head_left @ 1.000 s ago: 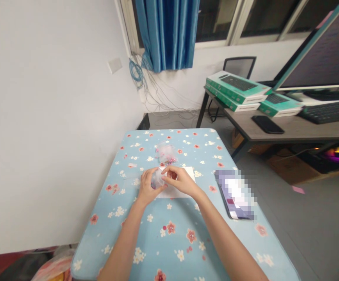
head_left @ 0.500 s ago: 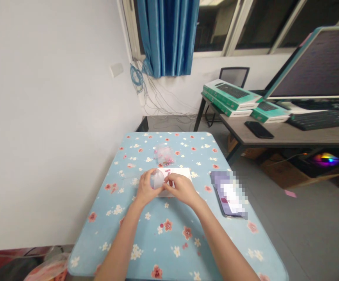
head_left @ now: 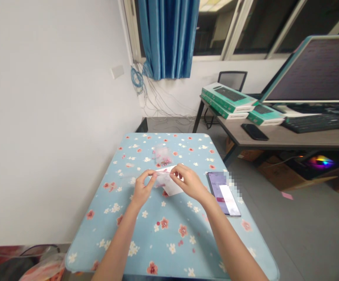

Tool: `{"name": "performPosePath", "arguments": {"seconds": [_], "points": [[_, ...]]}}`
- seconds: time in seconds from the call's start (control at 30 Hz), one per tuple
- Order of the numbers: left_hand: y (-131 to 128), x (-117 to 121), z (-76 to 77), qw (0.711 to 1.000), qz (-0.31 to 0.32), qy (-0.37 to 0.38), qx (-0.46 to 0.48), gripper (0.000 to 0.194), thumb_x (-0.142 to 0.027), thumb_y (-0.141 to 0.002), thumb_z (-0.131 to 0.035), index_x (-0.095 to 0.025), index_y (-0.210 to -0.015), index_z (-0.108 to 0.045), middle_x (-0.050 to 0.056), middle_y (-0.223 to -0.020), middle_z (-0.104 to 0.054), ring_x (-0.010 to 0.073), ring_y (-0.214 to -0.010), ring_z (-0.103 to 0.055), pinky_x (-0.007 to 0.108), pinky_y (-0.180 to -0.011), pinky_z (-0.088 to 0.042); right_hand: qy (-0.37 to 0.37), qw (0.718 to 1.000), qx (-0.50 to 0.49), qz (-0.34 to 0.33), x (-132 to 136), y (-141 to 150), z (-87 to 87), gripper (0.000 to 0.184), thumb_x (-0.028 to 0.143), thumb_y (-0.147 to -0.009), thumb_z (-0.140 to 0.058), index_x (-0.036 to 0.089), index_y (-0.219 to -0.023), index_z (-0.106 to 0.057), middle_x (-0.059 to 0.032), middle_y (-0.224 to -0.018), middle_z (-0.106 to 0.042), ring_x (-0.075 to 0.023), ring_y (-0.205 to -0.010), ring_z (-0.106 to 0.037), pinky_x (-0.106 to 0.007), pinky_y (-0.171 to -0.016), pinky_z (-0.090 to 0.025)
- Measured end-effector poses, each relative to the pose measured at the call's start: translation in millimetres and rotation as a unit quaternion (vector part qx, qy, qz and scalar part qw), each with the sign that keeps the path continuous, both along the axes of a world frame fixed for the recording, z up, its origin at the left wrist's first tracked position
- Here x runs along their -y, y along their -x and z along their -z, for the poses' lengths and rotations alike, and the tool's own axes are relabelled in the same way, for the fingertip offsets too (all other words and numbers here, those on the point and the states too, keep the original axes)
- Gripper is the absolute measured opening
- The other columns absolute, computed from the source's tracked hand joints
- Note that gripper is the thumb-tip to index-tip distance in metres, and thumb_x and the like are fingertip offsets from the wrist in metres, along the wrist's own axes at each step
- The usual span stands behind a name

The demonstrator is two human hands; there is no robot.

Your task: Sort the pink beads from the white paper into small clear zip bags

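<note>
Our two hands pinch one white paper sheet between them: our left hand [head_left: 141,190] at its left end, our right hand [head_left: 188,181] at its right. One clear bag of pink pieces [head_left: 163,155] lies just beyond.

An office-style room: a desk [head_left: 286,138] carries a monitor [head_left: 310,70], keyboard [head_left: 318,123] and stacked keyboard boxes [head_left: 228,97], with a mesh chair [head_left: 232,78] behind (loose cables [head_left: 137,80] trail down the wall [head_left: 55,117]).
</note>
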State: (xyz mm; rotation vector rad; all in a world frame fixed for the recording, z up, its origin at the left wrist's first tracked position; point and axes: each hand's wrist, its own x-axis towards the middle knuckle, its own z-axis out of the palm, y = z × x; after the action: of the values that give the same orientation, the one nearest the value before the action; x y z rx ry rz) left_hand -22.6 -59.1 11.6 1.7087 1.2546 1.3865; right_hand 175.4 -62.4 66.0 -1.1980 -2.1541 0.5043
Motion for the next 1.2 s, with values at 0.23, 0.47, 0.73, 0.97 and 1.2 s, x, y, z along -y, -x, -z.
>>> {"name": "performPosePath", "arguments": {"seconds": [0.23, 0.47, 0.73, 0.97, 1.2], "points": [[0, 3, -17.8, 0.997, -0.045, -0.062, -0.032, 0.023, -0.037, -0.085, -0.055, -0.018, -0.074, -0.064, 0.002, -0.075, -0.066, 0.0160, -0.075, -0.061, 0.027, -0.073, -0.047, -0.046, 0.999, 0.006, -0.007, -1, 1, -1.1, 0.022, 0.031, -0.095, -0.043, 0.019, -0.083, -0.058, -0.0027, -0.078, -0.058, -0.0148, -0.072, -0.052, -0.027, -0.068, -0.036], [0, 5, -22.1, 0.995, -0.065, -0.067, -0.036, 0.020, -0.034, -0.083, -0.058, -0.018, -0.074, -0.065, 0.001, -0.072, -0.066, 0.0151, -0.071, -0.061, 0.026, -0.070, -0.047, -0.068, 0.998, 0.013, -0.009, 0, 1, -6.7, 0.020, 0.032, -0.094, -0.046, 0.020, -0.087, -0.059, -0.0031, -0.083, -0.058, -0.0146, -0.075, -0.052, -0.027, -0.069, -0.037], [-10, 0, -20.0, 0.998, -0.016, -0.038, -0.037, 0.018, -0.033, -0.079, -0.063, -0.019, -0.068, -0.066, 0.001, -0.067, -0.065, 0.0145, -0.067, -0.060, 0.026, -0.068, -0.047, -0.065, 0.997, 0.030, -0.012, 1, -5, -6.5, 0.016, 0.030, -0.093, -0.048, 0.020, -0.087, -0.060, -0.0027, -0.082, -0.057, -0.0153, -0.077, -0.053, -0.027, -0.071, -0.038], [-16, -2, -20.0, 0.996, 0.045, -0.020, -0.078, 0.010, -0.028, -0.078, -0.065, -0.019, -0.074, -0.068, 0.002, -0.074, -0.069, 0.0164, -0.074, -0.063, 0.028, -0.073, -0.048, -0.062, 0.997, 0.035, -0.032, 0, -6, 0.6, 0.017, 0.027, -0.095, -0.044, 0.019, -0.087, -0.057, -0.0033, -0.084, -0.059, -0.0151, -0.077, -0.054, -0.027, -0.071, -0.038], [-21, -4, -25.2, 0.987, 0.031, -0.044, -0.149, 0.013, -0.023, -0.080, -0.064, -0.020, -0.067, -0.065, 0.000, -0.068, -0.067, 0.0163, -0.072, -0.062, 0.029, -0.071, -0.045, -0.099, 0.988, 0.114, 0.014, -4, 0, 8.5, 0.013, 0.023, -0.094, -0.045, 0.019, -0.086, -0.055, -0.0030, -0.081, -0.062, -0.0165, -0.074, -0.054, -0.028, -0.068, -0.035]]}}
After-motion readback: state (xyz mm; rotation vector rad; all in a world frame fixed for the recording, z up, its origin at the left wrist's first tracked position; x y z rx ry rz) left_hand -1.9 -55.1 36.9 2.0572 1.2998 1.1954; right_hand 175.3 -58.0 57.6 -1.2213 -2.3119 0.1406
